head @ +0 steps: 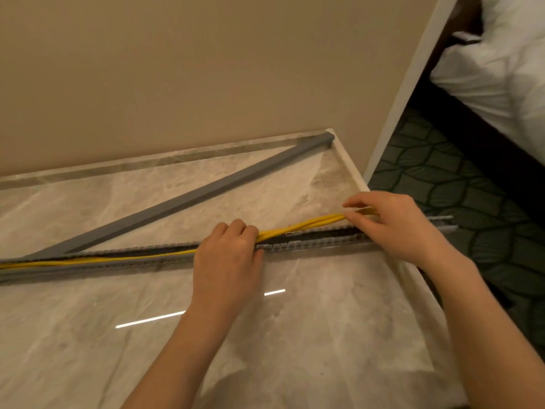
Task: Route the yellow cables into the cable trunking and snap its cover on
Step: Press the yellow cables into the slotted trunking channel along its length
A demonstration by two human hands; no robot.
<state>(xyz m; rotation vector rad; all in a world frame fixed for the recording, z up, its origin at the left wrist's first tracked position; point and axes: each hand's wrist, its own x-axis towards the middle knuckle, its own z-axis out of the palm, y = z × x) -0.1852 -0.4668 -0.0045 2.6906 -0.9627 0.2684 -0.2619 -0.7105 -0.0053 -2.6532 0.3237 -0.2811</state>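
The yellow cables lie in the slotted grey trunking at the left, lifting out between the hands. Left hand fingers are clamped on the bundle at the channel; right hand fingers pinch its far-right end. Best to press down progressively rightward (keeping tension). The smooth grey cover rests diagonally on the glossy marble counter.

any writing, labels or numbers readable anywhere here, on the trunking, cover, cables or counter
None: no text can be read in this picture.
Cable trunking: plain grey slotted walls, no marking visible.
Cover: plain grey, no label.
Yellow cables: any jacket print is too small to read.
Marble counter: only veining and light reflections.
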